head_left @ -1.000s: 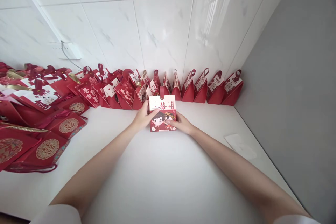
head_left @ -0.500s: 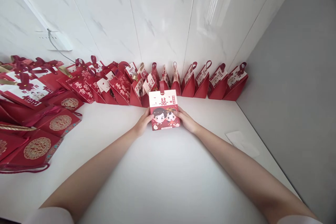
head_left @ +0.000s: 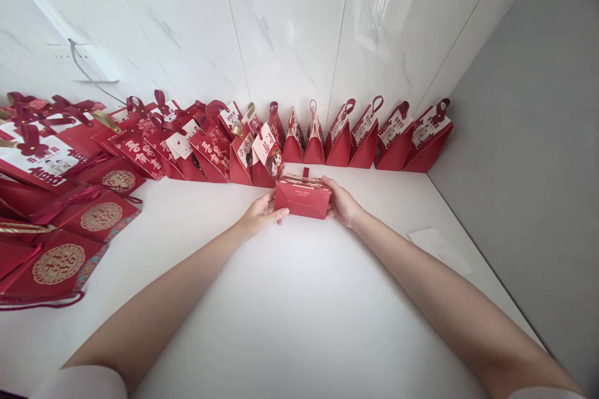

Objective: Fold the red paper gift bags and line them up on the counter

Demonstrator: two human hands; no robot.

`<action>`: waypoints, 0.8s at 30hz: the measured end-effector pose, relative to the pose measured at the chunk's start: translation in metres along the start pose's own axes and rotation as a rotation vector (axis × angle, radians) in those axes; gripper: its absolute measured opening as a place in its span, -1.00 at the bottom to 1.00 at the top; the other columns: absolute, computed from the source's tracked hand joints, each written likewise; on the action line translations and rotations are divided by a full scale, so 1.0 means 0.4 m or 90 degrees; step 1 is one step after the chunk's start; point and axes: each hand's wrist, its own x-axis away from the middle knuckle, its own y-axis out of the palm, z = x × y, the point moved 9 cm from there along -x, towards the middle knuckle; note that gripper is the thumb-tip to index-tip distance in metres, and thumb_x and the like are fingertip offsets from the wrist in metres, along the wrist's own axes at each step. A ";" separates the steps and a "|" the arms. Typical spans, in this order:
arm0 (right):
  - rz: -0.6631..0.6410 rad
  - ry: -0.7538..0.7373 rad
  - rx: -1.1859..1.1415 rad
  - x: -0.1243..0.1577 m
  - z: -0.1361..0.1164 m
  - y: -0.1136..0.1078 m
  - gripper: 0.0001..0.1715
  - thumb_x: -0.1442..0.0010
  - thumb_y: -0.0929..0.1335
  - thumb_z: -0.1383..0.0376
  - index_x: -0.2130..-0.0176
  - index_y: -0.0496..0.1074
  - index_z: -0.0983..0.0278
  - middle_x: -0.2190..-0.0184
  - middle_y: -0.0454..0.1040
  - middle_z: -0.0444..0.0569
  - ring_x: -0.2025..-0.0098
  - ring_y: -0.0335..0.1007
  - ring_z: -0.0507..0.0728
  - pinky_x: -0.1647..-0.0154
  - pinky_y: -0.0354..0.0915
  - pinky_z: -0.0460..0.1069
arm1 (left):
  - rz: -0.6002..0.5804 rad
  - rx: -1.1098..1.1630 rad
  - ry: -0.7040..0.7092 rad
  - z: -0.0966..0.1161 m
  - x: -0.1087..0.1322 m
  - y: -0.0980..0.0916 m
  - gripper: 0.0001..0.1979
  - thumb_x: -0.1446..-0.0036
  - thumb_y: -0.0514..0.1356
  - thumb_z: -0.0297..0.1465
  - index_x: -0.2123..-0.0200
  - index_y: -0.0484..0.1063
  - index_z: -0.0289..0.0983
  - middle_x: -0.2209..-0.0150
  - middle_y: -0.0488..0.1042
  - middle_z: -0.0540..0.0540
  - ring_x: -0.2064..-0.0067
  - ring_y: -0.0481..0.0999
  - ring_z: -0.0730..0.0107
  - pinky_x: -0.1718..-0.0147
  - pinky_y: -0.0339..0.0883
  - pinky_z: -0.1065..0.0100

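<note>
Between my two hands is a small red gift box point(head_left: 303, 198), tipped so its plain red base faces me and its short ribbon handle points away toward the wall. My left hand point(head_left: 262, 215) grips the box's left end, thumb along the lower front corner. On the opposite end, my right hand point(head_left: 342, 202) is closed with fingers around the side. The box's printed faces are now mostly turned from view. Just beyond it stands a white-and-red gift box point(head_left: 270, 153) with a cartoon figure, part of the row along the wall.
Several red gift boxes point(head_left: 361, 144) with ribbon loops line the tiled wall point(head_left: 285, 31). More red boxes point(head_left: 60, 265) with gold round emblems crowd the left of the white table point(head_left: 299, 318). A pale flat sheet point(head_left: 437, 249) lies at right, near a grey panel point(head_left: 528, 156).
The held box has tilted back, from showing its cartoon front to showing its red base. It has shifted slightly right with both hands still on it.
</note>
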 end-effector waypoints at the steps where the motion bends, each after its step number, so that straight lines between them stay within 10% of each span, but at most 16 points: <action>1: -0.006 -0.006 0.004 0.000 0.000 0.002 -0.43 -0.23 0.20 -0.07 0.01 0.41 0.26 0.58 0.47 -0.09 0.65 0.33 0.06 0.77 0.21 -0.11 | 0.003 -0.010 -0.009 -0.006 0.001 0.000 -0.46 -0.06 0.31 -0.23 -0.07 0.32 -0.31 0.10 0.48 -0.22 0.32 0.49 0.40 0.41 0.41 0.38; 24: -0.046 -0.027 0.026 0.001 0.001 0.008 -0.34 -0.19 0.21 -0.17 -0.02 0.43 0.22 0.38 0.57 -0.02 0.58 0.38 0.09 0.72 0.17 -0.09 | -0.020 -0.050 -0.023 -0.029 0.010 0.003 -0.40 -0.03 0.32 -0.18 -0.10 0.32 -0.32 0.10 0.52 -0.27 0.21 0.57 0.18 0.44 0.44 0.36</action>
